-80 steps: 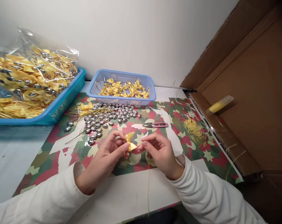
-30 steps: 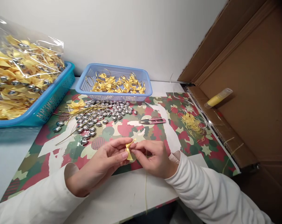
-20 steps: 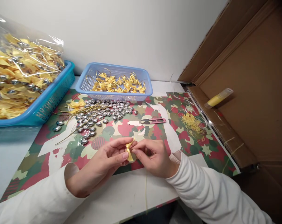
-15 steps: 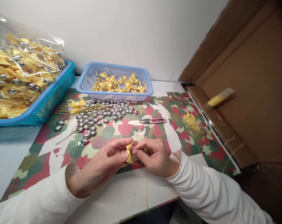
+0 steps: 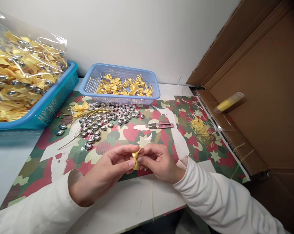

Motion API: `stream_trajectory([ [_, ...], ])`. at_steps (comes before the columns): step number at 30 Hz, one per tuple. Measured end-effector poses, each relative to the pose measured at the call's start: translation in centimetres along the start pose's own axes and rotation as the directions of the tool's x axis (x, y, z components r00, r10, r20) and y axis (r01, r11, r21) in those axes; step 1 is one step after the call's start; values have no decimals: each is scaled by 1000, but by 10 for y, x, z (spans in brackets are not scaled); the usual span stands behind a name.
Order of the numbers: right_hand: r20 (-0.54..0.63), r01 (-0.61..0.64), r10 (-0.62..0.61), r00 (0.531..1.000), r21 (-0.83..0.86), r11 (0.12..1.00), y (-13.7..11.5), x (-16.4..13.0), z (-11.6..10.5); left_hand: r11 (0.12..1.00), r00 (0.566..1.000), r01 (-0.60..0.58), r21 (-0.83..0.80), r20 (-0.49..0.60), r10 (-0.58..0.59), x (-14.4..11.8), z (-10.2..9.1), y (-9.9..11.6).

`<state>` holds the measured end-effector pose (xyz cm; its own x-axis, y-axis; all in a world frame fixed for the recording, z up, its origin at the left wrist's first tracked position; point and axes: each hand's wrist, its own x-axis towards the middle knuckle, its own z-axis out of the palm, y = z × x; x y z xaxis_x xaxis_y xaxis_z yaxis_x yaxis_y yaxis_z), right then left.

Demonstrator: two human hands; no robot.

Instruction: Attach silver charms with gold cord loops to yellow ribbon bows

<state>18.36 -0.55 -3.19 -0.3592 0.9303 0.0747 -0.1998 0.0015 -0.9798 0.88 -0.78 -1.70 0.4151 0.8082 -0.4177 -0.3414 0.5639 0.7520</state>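
Note:
Between my two hands is a small yellow ribbon bow [image 5: 135, 158], held above the front part of the patterned sheet. My left hand [image 5: 105, 174] is closed on it from the left, with thumb and fingers pinching its middle. From the right, my right hand [image 5: 161, 164] pinches at the bow's edge, thumb against curled fingers; whether thread is between those fingertips is hidden. A pale yellow thread [image 5: 153, 198] hangs below my right hand over the white board. Beyond the hands lie pink-handled thread snips [image 5: 160, 125] and a heap of silver bells [image 5: 105, 122].
A blue basket [image 5: 120, 98] with yellow bows stands at the back. At left, a larger blue basket [image 5: 56, 102] bears a clear bag [image 5: 27, 61] of bows with silver bells. Gold cords [image 5: 73, 139], yellow thread scraps [image 5: 200, 128] and a cardboard wall [image 5: 256, 81] with a yellow tube [image 5: 229, 102] are around.
Both hands stay almost in place. My right fingers have come slightly closer to the bow, and the bow's folds look a little different. The rest is unmoved apart from a small view shift.

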Motion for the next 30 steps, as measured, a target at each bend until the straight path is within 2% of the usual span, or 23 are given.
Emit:
stream_trajectory([
  [2,-17,-8,7,1000,-40,999,-1,1,-1,998,998,-49,49,-34,50,0,-1,0],
  [5,-56,17,-29,998,-205,979,-7,2,-5,991,991,-100,89,-79,107,0,-1,1],
  [8,-42,48,-66,997,-328,943,-11,4,-7,986,985,-123,109,-105,135,-2,1,2],
  [12,-12,68,-76,997,-326,943,-8,7,-5,974,985,-135,183,-81,151,-1,2,2],
  [14,-51,46,-67,996,-339,940,-7,7,-4,965,984,-142,222,-77,162,1,0,1],
  [16,-124,75,-139,982,-422,903,-9,8,-4,956,982,-144,254,-84,170,2,-2,2],
  [18,-172,159,-297,939,-550,820,-13,7,-6,949,979,-152,276,-91,183,2,-3,3],
  [21,-83,282,-467,880,-700,656,-21,7,-9,950,980,-152,273,-83,181,2,-2,4],
  [24,40,336,-473,880,-756,562,-22,7,-10,959,989,-129,252,-32,142,3,0,4],
  [28,131,344,-390,911,-762,548,-18,6,-11,959,993,-118,258,20,117,3,3,5],
  [30,149,350,-361,920,-725,593,-16,5,-11,951,992,-127,282,56,116,4,5,6],
])
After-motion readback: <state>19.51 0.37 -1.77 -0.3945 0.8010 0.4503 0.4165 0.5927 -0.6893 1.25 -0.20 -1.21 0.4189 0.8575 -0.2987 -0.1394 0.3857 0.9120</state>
